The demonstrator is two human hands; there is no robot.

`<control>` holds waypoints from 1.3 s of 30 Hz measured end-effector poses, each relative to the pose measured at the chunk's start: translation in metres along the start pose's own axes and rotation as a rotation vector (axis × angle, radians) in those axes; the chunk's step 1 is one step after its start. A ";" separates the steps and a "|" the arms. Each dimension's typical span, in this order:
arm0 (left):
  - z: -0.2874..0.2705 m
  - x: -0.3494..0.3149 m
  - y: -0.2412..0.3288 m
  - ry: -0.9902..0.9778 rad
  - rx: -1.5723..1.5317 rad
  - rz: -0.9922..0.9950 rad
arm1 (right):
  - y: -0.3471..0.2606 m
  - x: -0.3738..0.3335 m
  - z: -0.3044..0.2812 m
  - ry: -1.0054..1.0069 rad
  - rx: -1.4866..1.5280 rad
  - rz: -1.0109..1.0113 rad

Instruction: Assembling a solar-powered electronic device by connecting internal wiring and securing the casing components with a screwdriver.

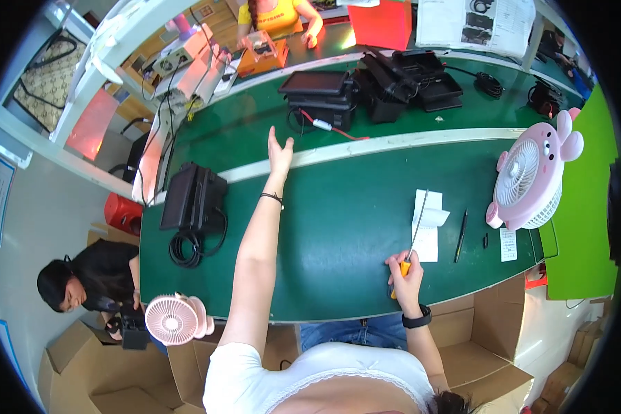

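Observation:
My left hand [279, 155] reaches far across the green table [345, 228], fingers spread and nothing in them. It is nearest to a black box-shaped device [317, 86] with a flat screen-like top, and a red wire [345, 134] with a white connector trails from it; a small gap separates hand and device. My right hand [408, 279], near the front edge, is closed around the yellow handle of a long-shafted screwdriver [418, 226]. The shaft points away from me, over a folded white paper [429, 245]. A dark pen [461, 236] lies to the right of the paper.
Another black device [192, 196] with coiled cable sits at left; several black housings [400, 79] stand at the back. A pink fan [528, 176] is at right, a smaller one [172, 319] at the left front edge. Cardboard boxes [493, 310] are below. Two people work nearby.

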State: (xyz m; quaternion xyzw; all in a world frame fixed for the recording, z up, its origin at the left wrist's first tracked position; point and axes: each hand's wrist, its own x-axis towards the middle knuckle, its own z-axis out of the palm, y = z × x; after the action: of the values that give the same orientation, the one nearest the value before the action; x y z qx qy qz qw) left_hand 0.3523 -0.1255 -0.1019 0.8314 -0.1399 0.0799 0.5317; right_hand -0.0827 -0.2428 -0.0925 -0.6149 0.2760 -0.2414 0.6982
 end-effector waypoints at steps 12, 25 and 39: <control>0.034 -0.025 0.052 -0.184 -0.538 -0.206 | 0.000 0.005 -0.001 0.046 -0.093 -0.003; -0.088 -0.192 0.128 -0.272 -0.990 -0.387 | 0.002 0.006 0.001 0.039 -0.025 -0.022; -0.155 -0.364 0.113 -0.380 0.272 0.499 | -0.042 -0.002 0.018 -0.163 0.028 -0.253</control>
State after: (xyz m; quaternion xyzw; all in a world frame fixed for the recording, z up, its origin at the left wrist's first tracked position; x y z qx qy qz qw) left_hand -0.0265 0.0247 -0.0420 0.8349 -0.4238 0.0691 0.3444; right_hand -0.0716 -0.2336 -0.0489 -0.6526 0.1351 -0.2806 0.6907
